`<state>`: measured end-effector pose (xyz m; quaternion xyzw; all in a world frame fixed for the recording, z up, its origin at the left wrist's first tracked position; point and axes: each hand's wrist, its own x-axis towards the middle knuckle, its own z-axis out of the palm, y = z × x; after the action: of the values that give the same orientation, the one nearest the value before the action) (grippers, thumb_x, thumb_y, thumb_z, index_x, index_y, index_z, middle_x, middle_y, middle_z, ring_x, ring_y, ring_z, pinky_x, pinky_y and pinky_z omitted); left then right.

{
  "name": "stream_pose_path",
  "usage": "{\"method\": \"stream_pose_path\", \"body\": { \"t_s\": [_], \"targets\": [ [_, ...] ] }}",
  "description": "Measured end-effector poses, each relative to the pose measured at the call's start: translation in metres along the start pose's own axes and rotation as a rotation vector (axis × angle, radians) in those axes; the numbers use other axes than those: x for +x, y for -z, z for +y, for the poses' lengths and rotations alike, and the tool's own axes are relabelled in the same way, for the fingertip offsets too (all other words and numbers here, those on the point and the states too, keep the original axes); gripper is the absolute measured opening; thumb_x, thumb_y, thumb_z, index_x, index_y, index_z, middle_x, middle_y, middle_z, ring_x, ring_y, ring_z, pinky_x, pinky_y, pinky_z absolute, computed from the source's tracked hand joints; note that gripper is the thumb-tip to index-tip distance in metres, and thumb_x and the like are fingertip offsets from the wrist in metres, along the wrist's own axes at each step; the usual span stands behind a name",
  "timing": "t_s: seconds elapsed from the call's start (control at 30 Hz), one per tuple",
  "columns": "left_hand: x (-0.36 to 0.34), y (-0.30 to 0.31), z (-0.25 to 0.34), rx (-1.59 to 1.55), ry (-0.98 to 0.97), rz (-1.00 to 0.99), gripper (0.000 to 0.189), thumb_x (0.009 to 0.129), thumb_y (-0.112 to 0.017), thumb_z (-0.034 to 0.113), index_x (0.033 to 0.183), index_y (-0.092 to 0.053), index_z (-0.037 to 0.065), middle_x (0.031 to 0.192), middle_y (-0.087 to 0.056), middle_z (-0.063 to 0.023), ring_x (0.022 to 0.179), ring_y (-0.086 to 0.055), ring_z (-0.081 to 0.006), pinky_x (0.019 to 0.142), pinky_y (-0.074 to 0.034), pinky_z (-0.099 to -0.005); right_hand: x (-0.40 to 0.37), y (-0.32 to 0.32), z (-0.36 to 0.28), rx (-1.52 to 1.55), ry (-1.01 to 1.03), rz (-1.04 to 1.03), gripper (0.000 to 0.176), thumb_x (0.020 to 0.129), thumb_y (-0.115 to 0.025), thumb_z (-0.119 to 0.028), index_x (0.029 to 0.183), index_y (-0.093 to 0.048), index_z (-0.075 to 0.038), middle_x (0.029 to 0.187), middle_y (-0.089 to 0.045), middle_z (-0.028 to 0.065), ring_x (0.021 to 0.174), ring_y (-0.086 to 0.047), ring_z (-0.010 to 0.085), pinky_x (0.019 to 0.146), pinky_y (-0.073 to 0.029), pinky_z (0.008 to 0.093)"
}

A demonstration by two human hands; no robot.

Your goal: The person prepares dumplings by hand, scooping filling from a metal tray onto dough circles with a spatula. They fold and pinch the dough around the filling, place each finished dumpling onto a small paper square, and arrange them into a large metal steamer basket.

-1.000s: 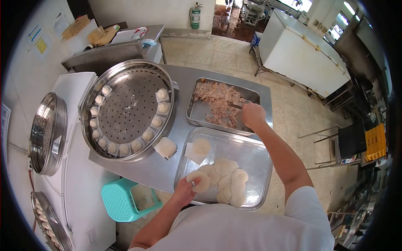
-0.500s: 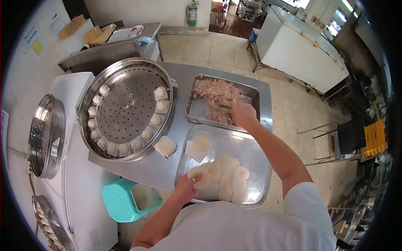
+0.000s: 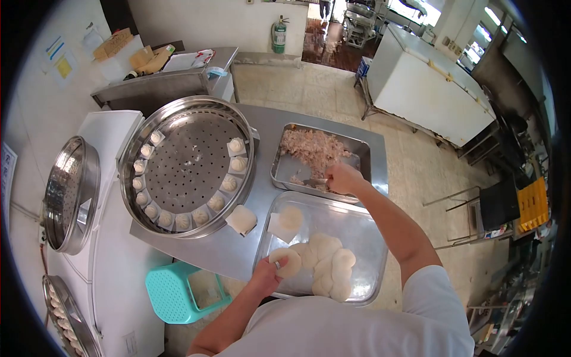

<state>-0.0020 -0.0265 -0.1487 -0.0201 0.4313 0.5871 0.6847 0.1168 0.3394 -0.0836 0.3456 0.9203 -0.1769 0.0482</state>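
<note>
My left hand [image 3: 267, 275] holds a round dough wrapper [image 3: 286, 262] over the near left corner of a shallow metal tray [image 3: 372, 256]. Beside it on that tray lie a pile of dough rounds [image 3: 326, 262] and one round [image 3: 291, 218] on a paper square. My right hand [image 3: 345, 178] is closed on a small metal spatula [image 3: 315, 181] inside the deep pan [image 3: 365, 156], at the near edge of the minced filling [image 3: 312, 143]. Left of these, a round perforated steamer tray [image 3: 190, 160] carries pleated buns on paper squares around its rim.
A stack of paper squares [image 3: 242, 219] sits between steamer and tray. Another steamer [image 3: 70, 193] stands at the left, above one with buns [image 3: 65, 318]. A turquoise stool [image 3: 172, 291] is below the table edge. Far off, a person's legs [image 3: 325, 8] show in the doorway.
My right hand has moved slightly left in the pan, with the spatula now lower among the filling. The view has tilted up a little, and a person's legs have appeared in the doorway.
</note>
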Motion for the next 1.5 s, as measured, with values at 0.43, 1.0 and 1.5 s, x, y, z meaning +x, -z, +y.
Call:
{"method": "stream_pose_path", "body": {
  "t_s": [0.43,1.0,1.5],
  "targets": [
    [0.004,-0.018,0.02,-0.048,0.019,-0.046,0.04,0.108,-0.051,0.024,0.134,-0.054,-0.006,0.127,-0.066,-0.0176,0.118,-0.065,-0.0307,0.104,-0.052,-0.043,-0.019,-0.006,0.007,0.604,-0.067,-0.007,0.007,0.086,-0.072,-0.005,0.087,-0.074,0.001,0.07,-0.068,0.0051,0.062,-0.061,0.0115,0.056,-0.046,0.0301],
    [0.061,-0.111,0.07,-0.304,-0.092,-0.158,0.046,0.113,-0.028,0.032,0.135,-0.052,0.0,0.131,-0.063,-0.0183,0.123,-0.06,-0.0365,0.108,-0.049,-0.0528,-0.207,-0.073,-0.097,0.906,-0.232,0.54,0.03,0.095,-0.058,-0.002,0.118,-0.075,-0.009,0.085,-0.068,0.007,0.078,-0.062,0.0144,0.069,-0.05,0.0315],
    [0.079,-0.097,0.056,-0.343,-0.113,-0.109,0.044,0.113,-0.025,0.034,0.125,-0.053,0.002,0.119,-0.061,-0.0153,0.112,-0.061,-0.0338,0.106,-0.049,-0.0525,-0.266,-0.066,-0.144,0.129,-0.263,0.777,0.038,0.086,-0.066,-0.002,0.12,-0.076,-0.018,0.087,-0.058,0.0093,0.08,-0.061,0.0283,0.063,-0.052,0.0404]
  ]
}}
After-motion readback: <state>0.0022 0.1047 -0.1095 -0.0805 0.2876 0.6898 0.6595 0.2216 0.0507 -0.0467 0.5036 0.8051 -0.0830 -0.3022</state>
